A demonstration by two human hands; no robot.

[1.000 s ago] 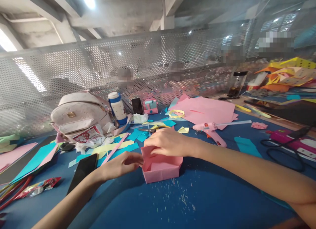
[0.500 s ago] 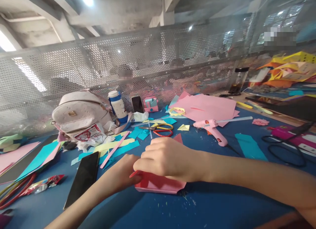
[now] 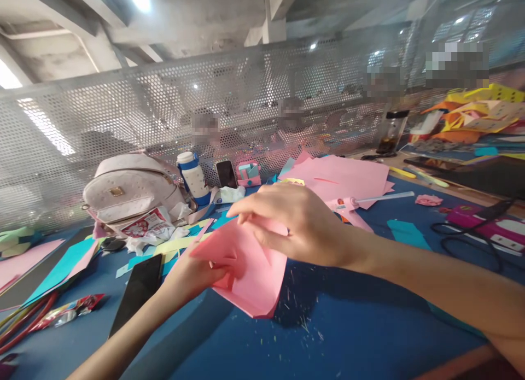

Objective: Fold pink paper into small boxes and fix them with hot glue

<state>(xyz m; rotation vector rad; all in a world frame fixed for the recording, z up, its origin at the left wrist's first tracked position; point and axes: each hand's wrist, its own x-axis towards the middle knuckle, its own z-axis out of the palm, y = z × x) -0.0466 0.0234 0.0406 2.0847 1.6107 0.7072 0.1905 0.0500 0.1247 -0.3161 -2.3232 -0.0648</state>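
A folded piece of pink paper (image 3: 256, 276) is tilted up over the blue table, its inner folds facing me. My left hand (image 3: 194, 273) grips its left side, the thumb pressed on the inner face and the other fingers hidden behind. Across the paper's upper edge reaches my right hand (image 3: 305, 224), fingers stretched to the left and thumb apart from them; whether a fingertip touches the paper I cannot tell. Behind the right wrist is a pink glue gun (image 3: 348, 210) with a clear glue stick, partly hidden.
A dark phone (image 3: 139, 287) lies left of my left forearm. Farther back stand a pale backpack (image 3: 131, 186) and a white-and-blue bottle (image 3: 193, 177) before a perforated screen. Pink sheets (image 3: 348, 175) lie behind my right hand; a magenta power strip (image 3: 479, 227) with a black cable is at right.
The paper has tilted up and opened toward me, showing more of its inside. My right hand has risen and its curled fingers have stretched out; the left keeps its grip.
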